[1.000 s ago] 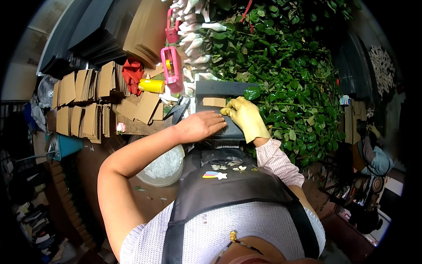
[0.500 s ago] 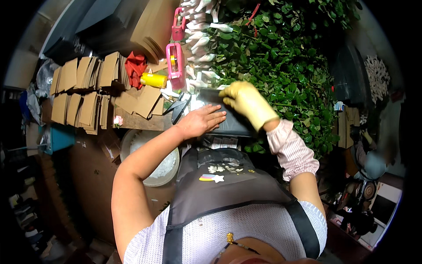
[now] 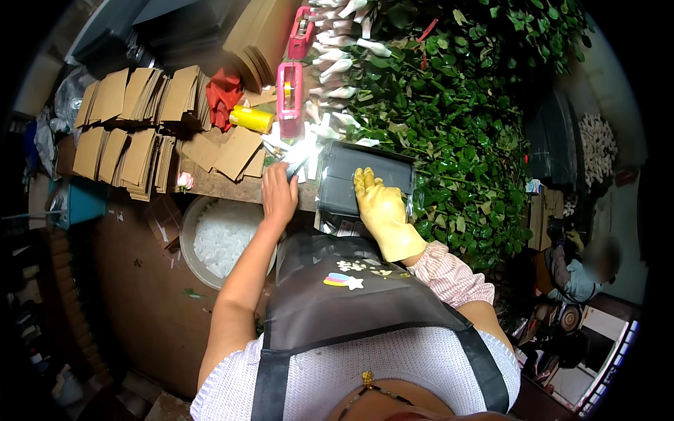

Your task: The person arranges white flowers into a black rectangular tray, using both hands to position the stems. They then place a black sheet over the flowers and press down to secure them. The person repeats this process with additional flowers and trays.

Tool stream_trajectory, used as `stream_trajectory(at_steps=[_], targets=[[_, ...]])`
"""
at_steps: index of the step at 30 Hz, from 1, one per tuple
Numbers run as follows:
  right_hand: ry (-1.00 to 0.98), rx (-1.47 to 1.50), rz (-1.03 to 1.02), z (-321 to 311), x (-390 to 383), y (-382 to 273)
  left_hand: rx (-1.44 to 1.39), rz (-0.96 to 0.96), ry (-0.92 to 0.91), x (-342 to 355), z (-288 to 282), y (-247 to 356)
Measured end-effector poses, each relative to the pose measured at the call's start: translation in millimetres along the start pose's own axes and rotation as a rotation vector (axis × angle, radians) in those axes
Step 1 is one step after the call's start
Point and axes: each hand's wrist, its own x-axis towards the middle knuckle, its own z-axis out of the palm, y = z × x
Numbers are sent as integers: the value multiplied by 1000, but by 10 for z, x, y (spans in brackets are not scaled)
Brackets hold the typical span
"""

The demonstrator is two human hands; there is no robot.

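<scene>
My left hand (image 3: 280,196), bare, is at the table's front edge with its fingers curled round dark-handled scissors (image 3: 295,167), which it mostly hides. My right hand (image 3: 380,205), in a yellow rubber glove, lies with fingers stretched out on a stack of dark grey sheets (image 3: 354,166). Clear film shows along the stack's edges. Just beyond my left hand are white strips and white-netted flower heads (image 3: 325,130). Leafy green stems (image 3: 449,133) spread to the right of the sheets.
Folded cardboard pieces (image 3: 144,95) stand in rows at the left, near red cloth (image 3: 224,98) and a yellow roll (image 3: 251,119). Pink tape dispensers (image 3: 289,121) stand beyond. A tub of white netting (image 3: 226,242) is below the table edge. Another person (image 3: 586,274) sits far right.
My left hand has left the dark sheets and moved left onto the scissors. My gloved right hand has come nearer and now lies flat on the stack, whose far edge is down.
</scene>
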Motion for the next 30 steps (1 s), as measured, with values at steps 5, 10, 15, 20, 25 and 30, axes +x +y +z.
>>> stream_trajectory(at_steps=[5, 10, 15, 20, 25, 30], targets=[[-40, 31, 0, -79, 29, 33, 312, -107, -570, 217, 263, -467], [-51, 26, 4, -99, 26, 20, 50, -302, -710, 489, 59, -332], [-91, 16, 11, -92, 35, 10, -660, -606, -871, 450, -367, -127], [-146, 24, 16, -100, 61, 1, -476, -277, -1020, 628, -678, 19], [-135, 7, 14, -111, 61, -6, -126, -184, -1011, 787, -683, 170], [-93, -49, 19, -136, 55, -1, 12, -141, -992, 765, -663, 220]])
